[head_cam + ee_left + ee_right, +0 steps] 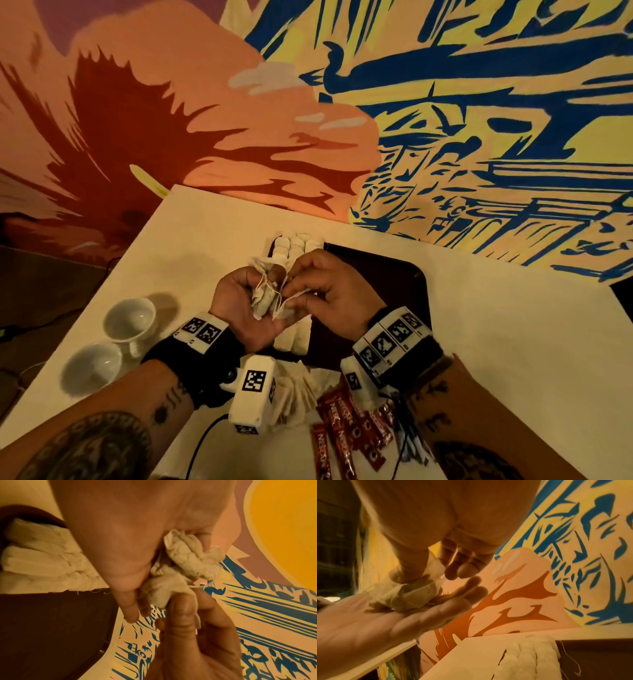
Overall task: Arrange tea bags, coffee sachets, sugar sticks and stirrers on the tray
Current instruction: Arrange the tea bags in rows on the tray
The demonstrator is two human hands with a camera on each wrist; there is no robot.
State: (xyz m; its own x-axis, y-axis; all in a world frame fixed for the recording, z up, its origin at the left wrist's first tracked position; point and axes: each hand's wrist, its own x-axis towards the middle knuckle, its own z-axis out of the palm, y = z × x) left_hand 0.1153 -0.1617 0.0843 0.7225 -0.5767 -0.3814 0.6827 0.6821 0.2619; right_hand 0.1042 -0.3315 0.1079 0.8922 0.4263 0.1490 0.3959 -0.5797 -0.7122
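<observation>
A dark brown tray (376, 274) lies on the white table, with two rows of tea bags (298, 245) along its left side. Above it my left hand (270, 298) is palm up and grips a crumpled bundle of tea bags (262, 303) with tangled strings. My right hand (293, 291) pinches one bag of that bundle between thumb and fingers. In the left wrist view the right thumb (180, 615) presses on a bag (159, 595) below the bundle (188, 558). The right wrist view shows the bundle (409, 596) on my left fingers (453, 605).
More loose tea bags (294, 394) lie on the table near me, partly under my wrists. Red coffee sachets (346, 421) are scattered to their right. Two white cups (128, 322) (92, 366) stand at the table's left edge. A painted wall rises behind the table.
</observation>
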